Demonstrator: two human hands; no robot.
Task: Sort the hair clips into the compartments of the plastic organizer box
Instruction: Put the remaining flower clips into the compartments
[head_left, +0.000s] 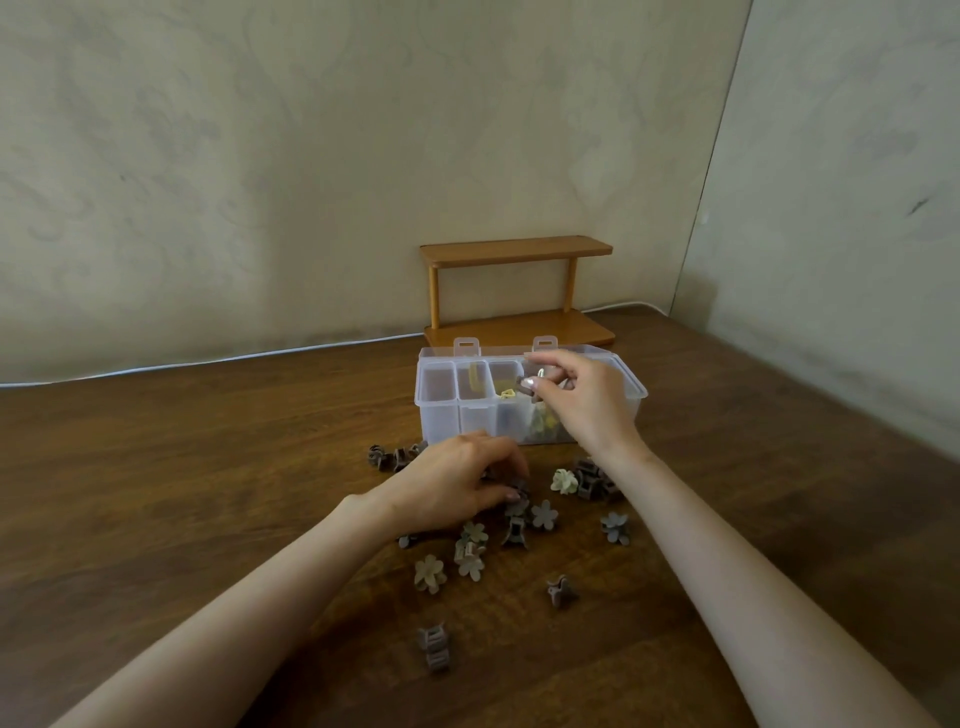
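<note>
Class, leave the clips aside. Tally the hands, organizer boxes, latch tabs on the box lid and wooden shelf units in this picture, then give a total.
Hands: 2 (left hand, right hand)
Organizer box: 1
Latch tabs: 2
Wooden shelf unit: 1
Total: 6

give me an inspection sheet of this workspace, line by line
surface: dark brown wooden table, grain showing.
job's things: clear plastic organizer box, lid open, yellowish clips inside some compartments; brown, grey and pale green hair clips scattered in front of it.
clutter: orange-brown two-tier wooden shelf behind the box.
hands: right hand pinches a small brown clip over the box; left hand curls over clips on the table, grip unclear.
cables: thin white line along the table's back edge, possibly a cable.
surroundings: pale mottled walls meeting in a corner.
</note>
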